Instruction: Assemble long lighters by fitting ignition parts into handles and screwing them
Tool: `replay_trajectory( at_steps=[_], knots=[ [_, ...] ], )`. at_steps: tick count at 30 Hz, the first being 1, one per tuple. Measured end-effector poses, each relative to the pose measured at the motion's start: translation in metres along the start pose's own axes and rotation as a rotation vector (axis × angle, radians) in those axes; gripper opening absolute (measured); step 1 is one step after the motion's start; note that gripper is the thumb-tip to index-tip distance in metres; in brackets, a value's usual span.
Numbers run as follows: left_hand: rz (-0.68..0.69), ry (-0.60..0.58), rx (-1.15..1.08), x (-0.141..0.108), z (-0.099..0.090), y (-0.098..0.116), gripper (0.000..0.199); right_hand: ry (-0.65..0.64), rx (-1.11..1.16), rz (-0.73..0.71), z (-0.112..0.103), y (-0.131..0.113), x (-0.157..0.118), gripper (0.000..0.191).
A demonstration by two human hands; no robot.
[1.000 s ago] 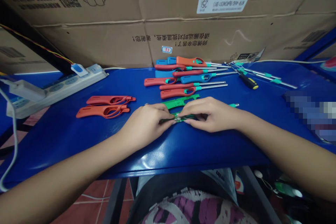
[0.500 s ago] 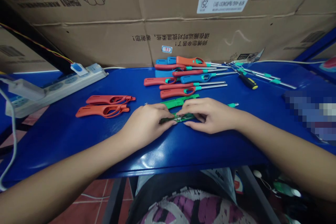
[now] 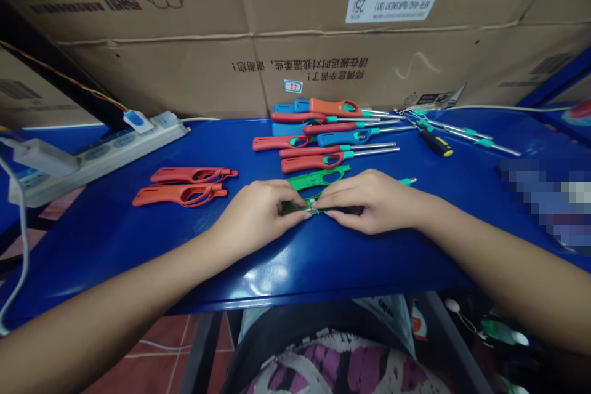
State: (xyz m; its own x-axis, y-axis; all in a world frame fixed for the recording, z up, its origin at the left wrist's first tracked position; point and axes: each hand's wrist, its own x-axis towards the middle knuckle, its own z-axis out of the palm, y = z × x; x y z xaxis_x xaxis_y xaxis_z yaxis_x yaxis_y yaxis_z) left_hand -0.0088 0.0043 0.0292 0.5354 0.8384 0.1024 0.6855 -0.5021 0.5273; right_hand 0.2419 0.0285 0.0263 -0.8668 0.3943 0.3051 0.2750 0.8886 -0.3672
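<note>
Both my hands close on a green gas lighter [image 3: 318, 204] whose casing is opened, with small inner parts showing between my fingertips. My left hand [image 3: 261, 212] grips its handle end. The fingers and thumb of my right hand [image 3: 369, 202] pinch near its middle and cover much of it; the metal tip [image 3: 410, 181] of its rod sticks out beyond the knuckles. Just behind lies a loose green casing half [image 3: 314, 179], flat on the blue table [image 3: 277, 271]. Which small part my fingertips press on is hidden.
Several red, blue and orange lighters [image 3: 318, 163] lie at the back. Two casing pieces, red [image 3: 184, 175] and orange [image 3: 175, 195], lie left. A power strip [image 3: 106, 151], a screwdriver [image 3: 436, 142] and metal rods [image 3: 471, 134] are on the table. A cardboard box [image 3: 184, 68] stands behind.
My right fingers have straightened a little and closed nearer together over the green lighter. My left hand has barely shifted. The other things lie as before.
</note>
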Motion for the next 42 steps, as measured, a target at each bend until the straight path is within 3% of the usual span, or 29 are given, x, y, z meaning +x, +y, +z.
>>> replay_trajectory(
  at_steps=[6,13,34,42],
  knots=[
    [0.011,0.001,-0.023,0.001,0.001,-0.001,0.013,0.011,-0.124,-0.032,-0.001,-0.002,-0.001,0.026],
    [0.008,0.006,-0.029,0.001,0.003,-0.001,0.010,-0.015,-0.288,0.025,-0.001,-0.001,0.000,0.022],
    [0.045,-0.023,0.116,-0.003,0.001,0.008,0.017,-0.055,-0.304,0.025,0.001,-0.004,0.002,0.020],
    [0.041,0.011,0.100,-0.004,0.000,0.006,0.018,0.060,-0.362,0.095,-0.011,0.003,-0.002,0.023]
  ],
)
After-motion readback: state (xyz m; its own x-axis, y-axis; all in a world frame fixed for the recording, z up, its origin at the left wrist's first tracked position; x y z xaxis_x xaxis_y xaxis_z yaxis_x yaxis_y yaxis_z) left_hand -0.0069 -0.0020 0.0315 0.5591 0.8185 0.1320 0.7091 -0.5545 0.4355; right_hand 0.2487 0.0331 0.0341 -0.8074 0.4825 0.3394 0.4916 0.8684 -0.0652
